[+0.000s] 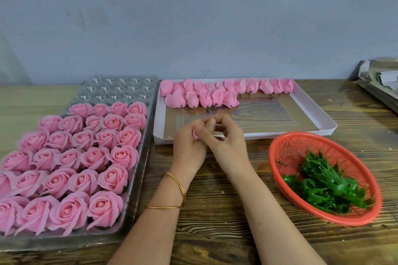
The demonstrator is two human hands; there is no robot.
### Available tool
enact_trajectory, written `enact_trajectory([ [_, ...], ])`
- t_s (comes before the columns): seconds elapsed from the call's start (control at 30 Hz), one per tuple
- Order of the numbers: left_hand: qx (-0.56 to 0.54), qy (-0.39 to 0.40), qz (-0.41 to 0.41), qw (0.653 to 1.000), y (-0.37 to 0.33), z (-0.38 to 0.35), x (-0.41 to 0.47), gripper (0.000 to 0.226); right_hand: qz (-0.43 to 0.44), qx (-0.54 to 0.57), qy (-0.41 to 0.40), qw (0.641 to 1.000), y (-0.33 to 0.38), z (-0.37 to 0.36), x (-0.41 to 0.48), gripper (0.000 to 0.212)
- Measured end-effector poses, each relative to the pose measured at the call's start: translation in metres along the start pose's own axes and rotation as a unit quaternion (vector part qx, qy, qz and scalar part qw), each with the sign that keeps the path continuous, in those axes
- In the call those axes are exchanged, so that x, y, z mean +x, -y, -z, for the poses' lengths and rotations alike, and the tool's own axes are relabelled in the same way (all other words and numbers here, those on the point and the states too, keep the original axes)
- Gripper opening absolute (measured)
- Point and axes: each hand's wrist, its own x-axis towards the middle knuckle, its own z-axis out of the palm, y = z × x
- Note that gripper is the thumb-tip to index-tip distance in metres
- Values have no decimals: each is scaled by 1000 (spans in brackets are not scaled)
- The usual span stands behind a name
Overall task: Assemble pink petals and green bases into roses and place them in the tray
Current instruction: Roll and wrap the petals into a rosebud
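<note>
My left hand (189,144) curls around a pink petal bud (195,135), mostly hidden in the fist. My right hand (226,135) meets it from the right, fingertips pinching at the top of the bud. Both hands hover over the front edge of a white cardboard tray (323,120) holding two rows of loose pink petal buds (215,94) at its back. A clear plastic tray (142,148) on the left is filled with several finished pink roses (86,157). Green bases (329,187) lie heaped in a red basket (286,142) at the right.
Everything sits on a dark wooden table (226,211) against a grey wall. The far rows of the plastic tray show bare cups (120,88). Stacked grey cardboard pieces (383,82) lie at the far right edge.
</note>
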Motion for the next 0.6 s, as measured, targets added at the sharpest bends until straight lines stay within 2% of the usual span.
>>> enact_trajectory([
  [0.23, 13, 5, -11, 1000, -3, 1, -1, 36, 7, 7, 18, 1000, 2, 3, 0, 17],
  [0.4, 12, 6, 1, 1000, -2, 0, -1, 21, 12, 4, 21, 1000, 1, 2, 0, 17],
  [0.6, 12, 1, 24, 1000, -1, 1, -1, 16, 12, 2, 13, 1000, 2, 2, 0, 17],
])
